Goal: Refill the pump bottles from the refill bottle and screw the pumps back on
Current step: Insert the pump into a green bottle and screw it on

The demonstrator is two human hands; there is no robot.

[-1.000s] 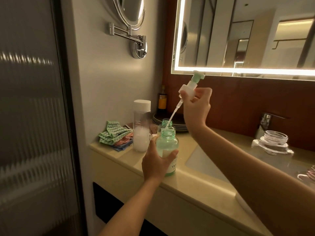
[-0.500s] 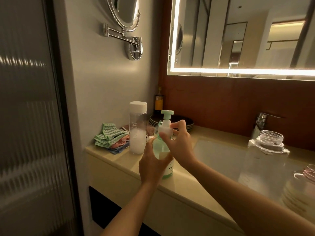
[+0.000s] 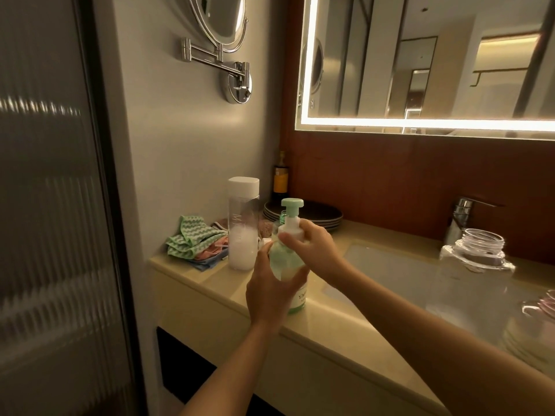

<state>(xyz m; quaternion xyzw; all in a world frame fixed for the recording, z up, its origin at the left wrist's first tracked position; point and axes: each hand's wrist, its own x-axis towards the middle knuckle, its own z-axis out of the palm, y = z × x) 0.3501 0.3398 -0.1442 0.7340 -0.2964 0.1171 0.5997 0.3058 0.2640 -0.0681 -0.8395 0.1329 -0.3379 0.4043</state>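
Lately lifted, the green-topped white plastic pump was seated within curled right fingers on the translucent green bottle gripped by left fingers; screwing remained.

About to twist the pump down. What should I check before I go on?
1. The bottle stands upright on the counter: ok.
2. The left hand grips its body: ok.
3. The right hand grips the pump at its collar: ok.
4. Threads fully tight: cannot tell.
5. The second bottle behind has a pump: not ok, neck open.
6. The refill bottle is capped: ok.
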